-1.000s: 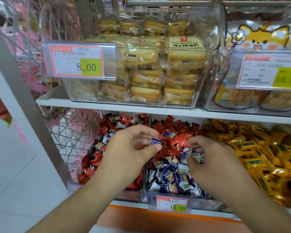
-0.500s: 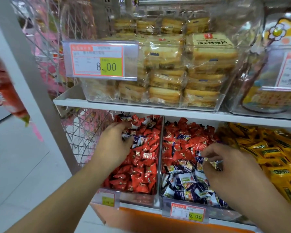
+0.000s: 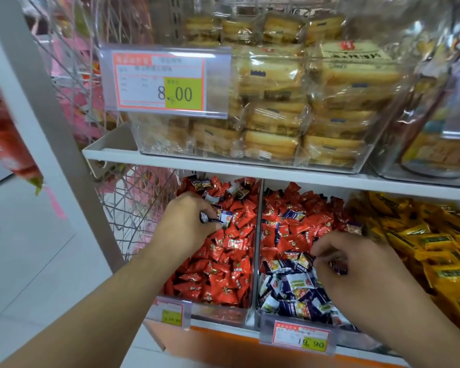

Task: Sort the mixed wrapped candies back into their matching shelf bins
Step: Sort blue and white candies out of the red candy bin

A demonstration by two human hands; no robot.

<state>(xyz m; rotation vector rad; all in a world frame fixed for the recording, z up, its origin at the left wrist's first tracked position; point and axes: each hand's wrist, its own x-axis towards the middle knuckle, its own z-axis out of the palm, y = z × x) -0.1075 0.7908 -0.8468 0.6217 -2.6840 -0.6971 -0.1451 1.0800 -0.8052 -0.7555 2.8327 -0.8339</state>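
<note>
Wrapped candies remain mixed: blue strays lie in the left red bin, reds crowd the middle bin. Left hand pinches a blue candy over the left bin; right hand grasps a dark-wrapped piece. Much sorting left.

Upper price tag: 8.00; lower tag: probably 19.90.

Head-worn camera looks forward and down, close on the candy bins.
</note>
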